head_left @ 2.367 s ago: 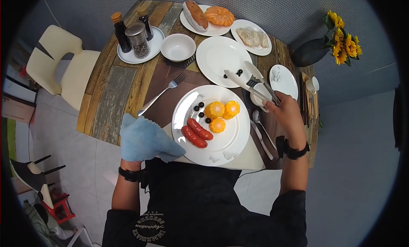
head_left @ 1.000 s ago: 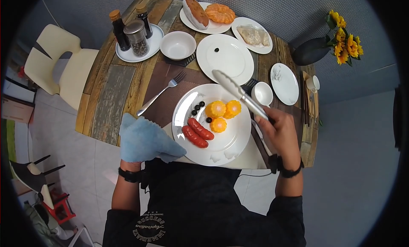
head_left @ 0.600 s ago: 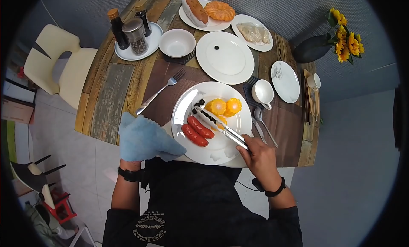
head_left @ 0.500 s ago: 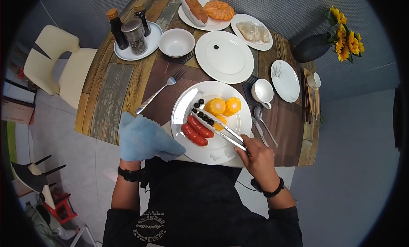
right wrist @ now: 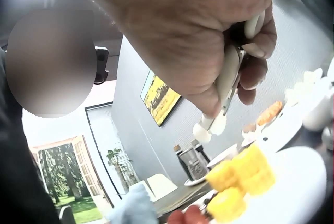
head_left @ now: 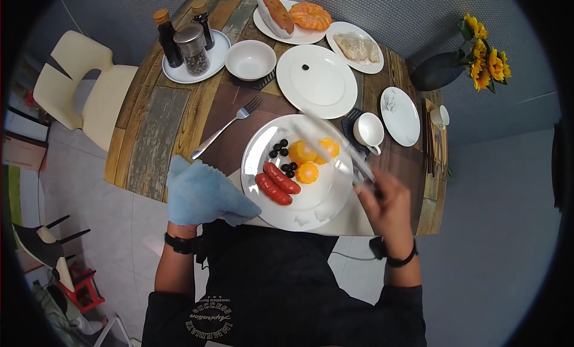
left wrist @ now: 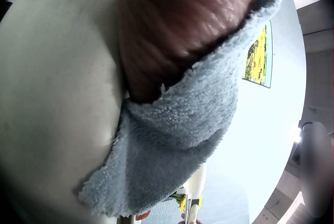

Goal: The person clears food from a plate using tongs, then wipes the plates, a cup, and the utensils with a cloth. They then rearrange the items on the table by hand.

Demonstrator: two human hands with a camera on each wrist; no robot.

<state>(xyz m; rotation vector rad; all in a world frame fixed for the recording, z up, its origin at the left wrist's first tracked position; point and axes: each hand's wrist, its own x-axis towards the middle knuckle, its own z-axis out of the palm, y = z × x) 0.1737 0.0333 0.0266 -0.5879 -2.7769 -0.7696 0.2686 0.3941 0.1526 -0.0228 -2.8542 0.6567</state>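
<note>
My right hand (head_left: 387,208) grips a pair of tongs (head_left: 361,166), motion-blurred in the head view, across the right side of the large white plate (head_left: 323,209). The right wrist view shows fingers and thumb wrapped round the tongs (right wrist: 227,80), their pale tips pointing away. On this plate lie two red sausages (head_left: 273,189), 3 yellow corn pieces (head_left: 307,173) and several small black balls of food (head_left: 291,166). A blue cloth (head_left: 203,191) covers my left hand (left wrist: 177,26) and tapers onto the plate's lower left rim; its fingers are hidden underneath.
Beyond stands a white plate (head_left: 329,90) with one black ball (head_left: 305,67). Around it are a bowl (head_left: 251,60), bread (head_left: 276,17), a cup (head_left: 368,130) and bottles (head_left: 168,43). A fork (head_left: 227,127) lies left; a vase (head_left: 436,72) stands far right.
The tongs came from the far plate to the near plate, lowered beside the sausages, then lifted rightward. More black balls now lie there, fewer on the far plate. The left hand stayed still.
</note>
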